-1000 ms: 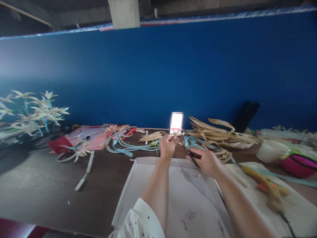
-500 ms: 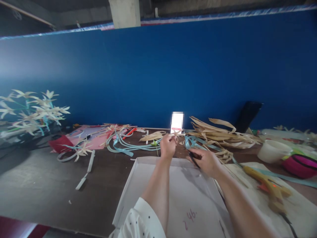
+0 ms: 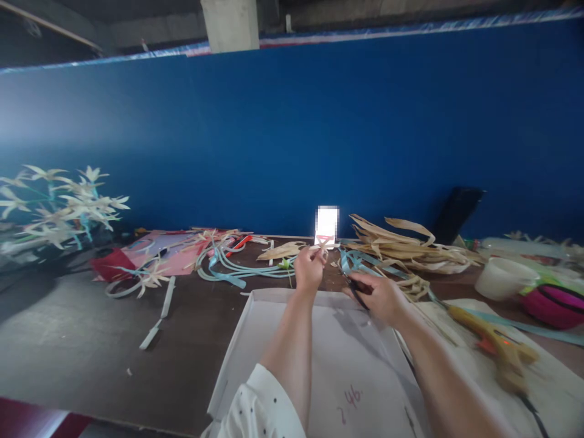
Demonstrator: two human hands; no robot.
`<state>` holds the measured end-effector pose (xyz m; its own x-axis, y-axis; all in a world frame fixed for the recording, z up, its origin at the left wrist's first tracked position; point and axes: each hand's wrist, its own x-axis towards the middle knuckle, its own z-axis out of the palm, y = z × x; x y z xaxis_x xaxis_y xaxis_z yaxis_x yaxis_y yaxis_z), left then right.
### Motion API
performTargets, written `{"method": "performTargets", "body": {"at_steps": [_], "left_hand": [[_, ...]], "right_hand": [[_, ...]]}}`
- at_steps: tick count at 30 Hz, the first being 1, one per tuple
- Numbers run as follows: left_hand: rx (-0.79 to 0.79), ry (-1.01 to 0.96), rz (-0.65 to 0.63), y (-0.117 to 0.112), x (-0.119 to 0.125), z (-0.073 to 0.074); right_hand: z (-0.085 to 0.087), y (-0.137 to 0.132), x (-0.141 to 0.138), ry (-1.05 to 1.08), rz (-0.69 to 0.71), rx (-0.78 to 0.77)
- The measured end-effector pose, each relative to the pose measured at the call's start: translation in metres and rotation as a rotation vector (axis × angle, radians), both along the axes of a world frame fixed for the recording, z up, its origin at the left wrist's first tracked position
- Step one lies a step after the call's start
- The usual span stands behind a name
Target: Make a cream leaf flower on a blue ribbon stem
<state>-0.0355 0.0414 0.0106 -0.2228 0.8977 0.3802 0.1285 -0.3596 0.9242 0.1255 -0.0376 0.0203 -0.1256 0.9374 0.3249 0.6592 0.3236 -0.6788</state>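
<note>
My left hand point(image 3: 309, 269) is closed in a pinch on a small star-shaped piece of dried tan leaf point(image 3: 323, 245), held just above the far edge of a white cardboard tray point(image 3: 255, 328). My right hand point(image 3: 379, 296) is closed round dark-handled scissors point(image 3: 352, 288), whose blades point up and left toward the leaf piece. Both hands hover over the tray's far rim, a short gap between them. Light blue ribbon strips point(image 3: 353, 261) lie just behind the right hand.
A heap of dried tan leaves point(image 3: 401, 246) lies behind the hands. A yellow glue gun point(image 3: 490, 344), a white cup point(image 3: 500, 278) and a pink pouch point(image 3: 554, 302) sit at the right. Blue ribbon loops point(image 3: 228, 267), pink paper point(image 3: 155, 249) and finished pale flowers point(image 3: 64, 207) are at the left.
My left hand has lifted the leaf piece very slightly up and right. My right hand and the scissors have barely shifted.
</note>
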Motion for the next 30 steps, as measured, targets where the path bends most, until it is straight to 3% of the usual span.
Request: {"method": "performTargets", "body": {"at_steps": [7,21,30], "left_hand": [[-0.137,-0.140,-0.031,-0.007,0.000,0.013],[-0.088,-0.098,-0.161,-0.010,0.002,0.014],[-0.134,-0.063,-0.080,-0.008,0.000,0.013]], "right_hand": [[-0.004,0.003,0.002,-0.061,-0.063,0.062],[-0.003,0.003,0.005,-0.188,-0.160,0.125],[-0.005,0.004,0.005,-0.182,-0.170,0.126]]}}
